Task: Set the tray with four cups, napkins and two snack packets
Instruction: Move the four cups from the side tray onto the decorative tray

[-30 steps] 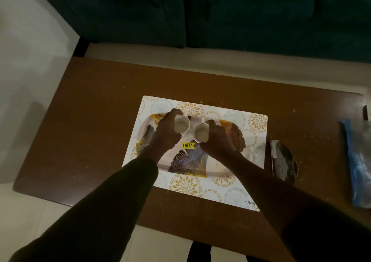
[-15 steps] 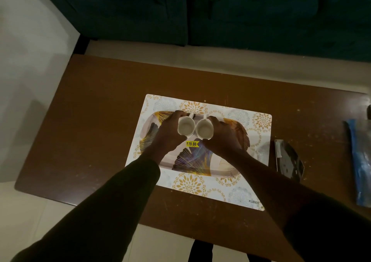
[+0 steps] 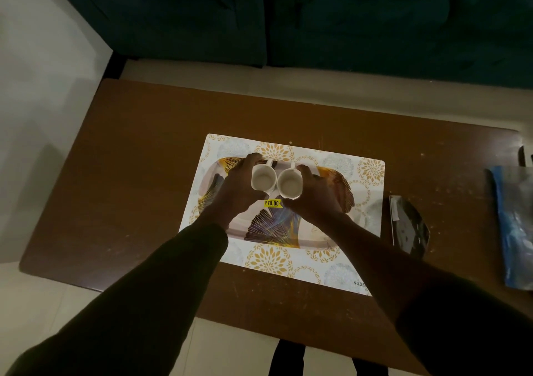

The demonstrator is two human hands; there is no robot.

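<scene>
Drawn together since a second ago: two small white ceramic cups, left cup (image 3: 263, 178) and right cup (image 3: 289, 184), then apart and tipped, now side by side with mouths up. Hardly shifted over the last half second.

Along the far side, filling the top of view, dark teal upholstered sofa (image 3: 317, 15). At far left, pale tiled floor (image 3: 43, 58). Near of the sofa, brown rectangular wooden desk (image 3: 129, 173), scuffed and speckled. Lying flat at mid-desk, white rectangular placemat (image 3: 268, 257) printed with gold and grey flower rounds. Resting on the placemat, rounded oblong tray (image 3: 277, 225) patterned with gold, purple and dark leaf fans. At the right end of the desk, crinkled blue plastic packet (image 3: 516, 225), partly cut off by the frame edge. Just beside the placemat's right edge, well apart from the blue one, flat shiny black packet (image 3: 409, 225).

Reaching in from the near side: left grip (image 3: 239, 191) curled round the left side of the left cup, right grip (image 3: 314, 197) curled round the right side of the right cup. Both cups over the far middle of the tray, handles pointing far, rims just beside each other; touching or not, cannot tell. Standing on the tray or held just above it, cannot tell either. Just near of the cups, on the tray floor, small yellow price sticker (image 3: 272, 203) reading 79.00.
</scene>
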